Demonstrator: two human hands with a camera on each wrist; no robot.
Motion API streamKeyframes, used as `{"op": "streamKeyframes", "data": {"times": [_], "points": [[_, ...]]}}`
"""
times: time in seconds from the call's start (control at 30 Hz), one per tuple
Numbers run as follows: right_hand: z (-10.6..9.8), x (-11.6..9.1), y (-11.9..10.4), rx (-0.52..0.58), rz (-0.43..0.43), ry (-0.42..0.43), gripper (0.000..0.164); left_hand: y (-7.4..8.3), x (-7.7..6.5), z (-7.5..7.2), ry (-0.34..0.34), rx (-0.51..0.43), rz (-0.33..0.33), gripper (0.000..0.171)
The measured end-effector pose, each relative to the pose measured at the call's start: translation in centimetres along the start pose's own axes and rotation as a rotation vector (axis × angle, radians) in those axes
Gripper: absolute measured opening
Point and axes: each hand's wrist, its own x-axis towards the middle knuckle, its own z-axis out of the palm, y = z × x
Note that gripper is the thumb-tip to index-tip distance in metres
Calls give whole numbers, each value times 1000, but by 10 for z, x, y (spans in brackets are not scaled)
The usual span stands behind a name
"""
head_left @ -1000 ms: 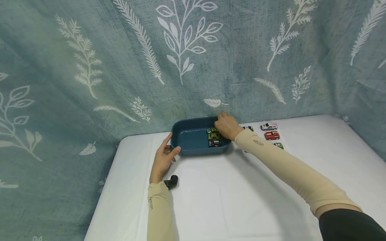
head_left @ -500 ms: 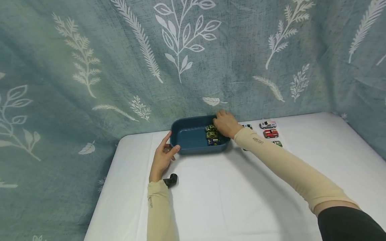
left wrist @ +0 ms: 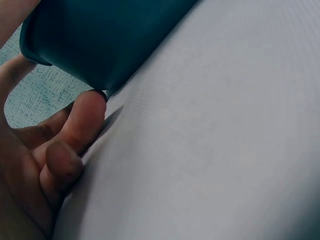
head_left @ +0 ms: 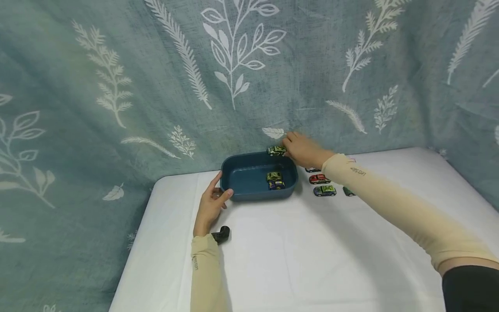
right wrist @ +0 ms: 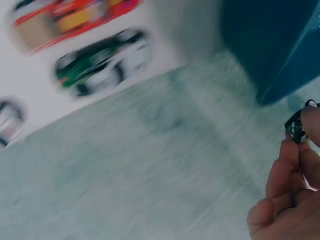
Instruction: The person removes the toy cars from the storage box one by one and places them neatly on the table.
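Note:
My right hand (head_left: 306, 149) pinches a green camouflage toy car (head_left: 276, 151) just above the back rim of the blue bin. In the right wrist view, the dark end of that car (right wrist: 296, 127) pokes out between thumb and fingers. With thumb at the front corner and index finger at the back, my left hand (head_left: 209, 208) holds the left end of the blue bin (head_left: 261, 196); in the left wrist view some lower fingers are curled beside the bin wall (left wrist: 110, 40). Inside at the right lie another camouflage car (head_left: 274, 176) and a blue one (head_left: 276, 185).
Right of the bin, several toy cars stand on the white table (head_left: 273, 260), including a red car (head_left: 319, 179) and a green car (head_left: 325, 190). The right forearm partly covers others. A patterned teal curtain (head_left: 234, 121) hangs right behind the bin.
My right hand has lifted a camouflage car from the back of the row up and out over the bin's rear rim. The left hand and bin stay put.

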Motion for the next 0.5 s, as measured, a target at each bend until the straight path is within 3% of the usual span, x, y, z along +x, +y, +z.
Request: {"op": "streamKeyframes", "data": {"times": [0.2,0.5], "points": [[-18,-41,41,47,54,10,25,1,-1,1,-19,-16,15,76],[-19,-117,107,-26,145,-9,24,4,-3,1,-15,-6,-7,75]]}}
